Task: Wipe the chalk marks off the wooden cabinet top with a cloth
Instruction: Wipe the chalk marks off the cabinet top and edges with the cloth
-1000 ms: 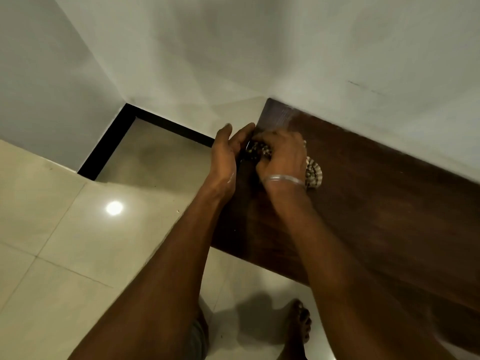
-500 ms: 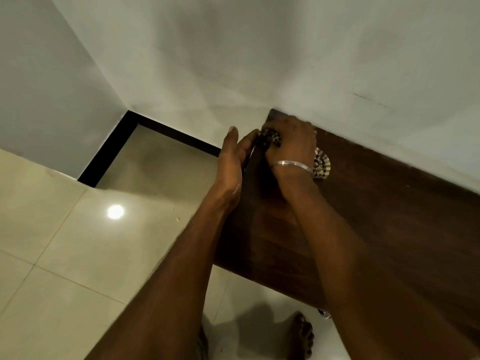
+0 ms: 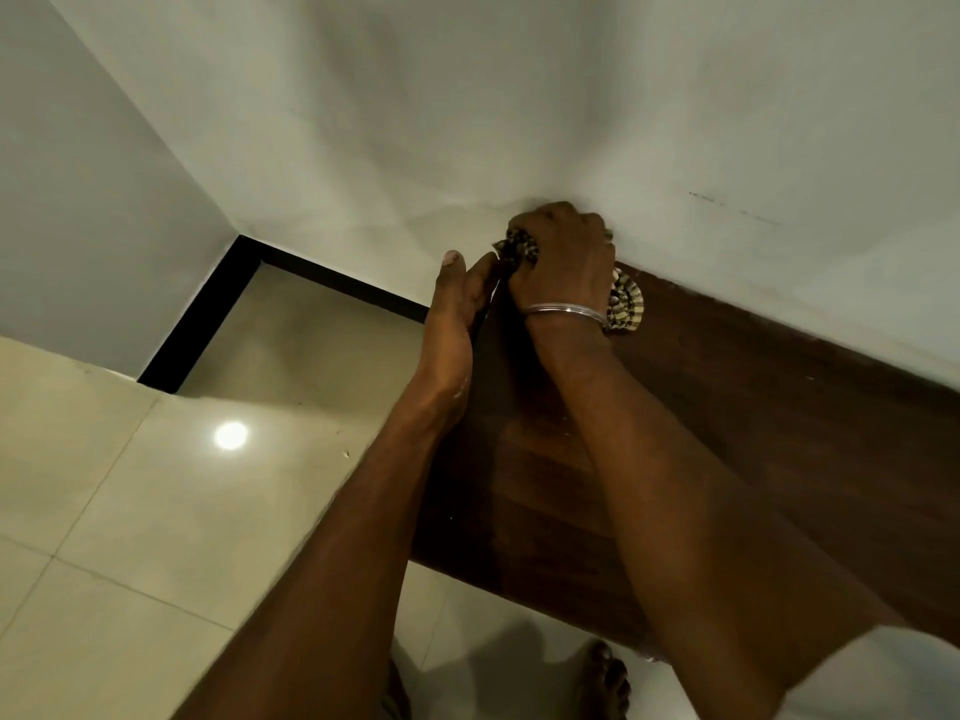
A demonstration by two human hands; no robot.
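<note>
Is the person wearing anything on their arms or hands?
No gloves, and no sleeves in view: both forearms are bare. The right hand has a thin, shiny silver bangle round its wrist. The left hand wears nothing, though a small pale smudge shows by its wrist.

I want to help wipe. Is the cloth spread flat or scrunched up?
Scrunched up: the cloth bulges out both sides of the right hand.

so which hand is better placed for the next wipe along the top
Right, probably. The right hand grips the cloth, pressed on the cabinet top in its far corner by the wall. The left hand lies straight-fingered along the top's left edge and would first need the cloth.
</note>
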